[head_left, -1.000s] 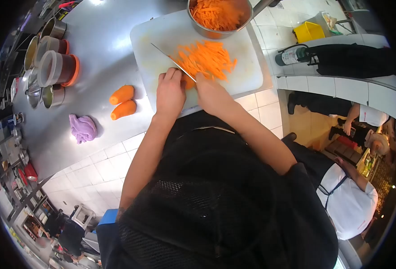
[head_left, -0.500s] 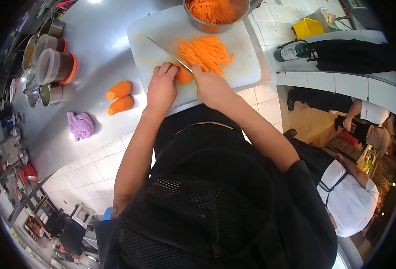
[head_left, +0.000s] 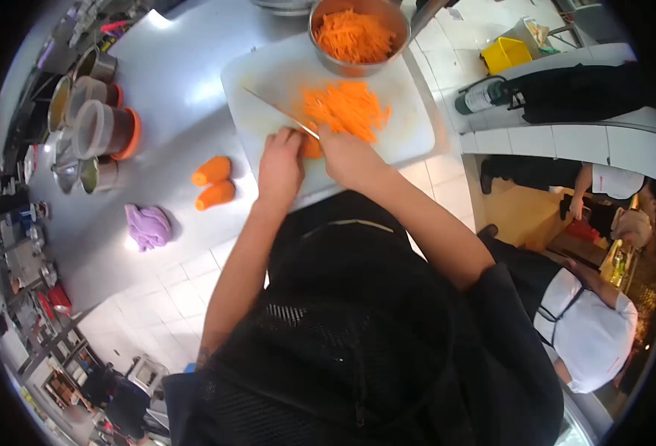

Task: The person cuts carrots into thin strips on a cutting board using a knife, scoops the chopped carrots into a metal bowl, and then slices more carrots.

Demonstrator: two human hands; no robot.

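Note:
My right hand [head_left: 352, 160] is closed around the handle of a knife [head_left: 282, 113], its blade slanting up and left across the white cutting board [head_left: 252, 78]. Beneath my left hand's [head_left: 280, 169] curled fingers, a piece of carrot [head_left: 311, 146] is pressed to the board, right beside the blade. Just beyond the knife lies a heap of carrot strips [head_left: 346, 108]. A metal bowl [head_left: 354, 70] holding more carrot strips stands at the board's far edge. Two peeled carrots [head_left: 211, 170] rest on the steel counter left of the board.
A crumpled purple cloth [head_left: 148, 227] lies on the counter [head_left: 172, 89]. Several tubs and metal pots [head_left: 96, 132] stand at the left. Past the board on the right are a fire extinguisher [head_left: 482, 97] and a yellow bin [head_left: 506, 54]. Other people [head_left: 588, 327] are at the lower right.
My view has shifted, so the board, bowl and carrots appear lower and slightly right. Both hands stay at the carrot piece and knife.

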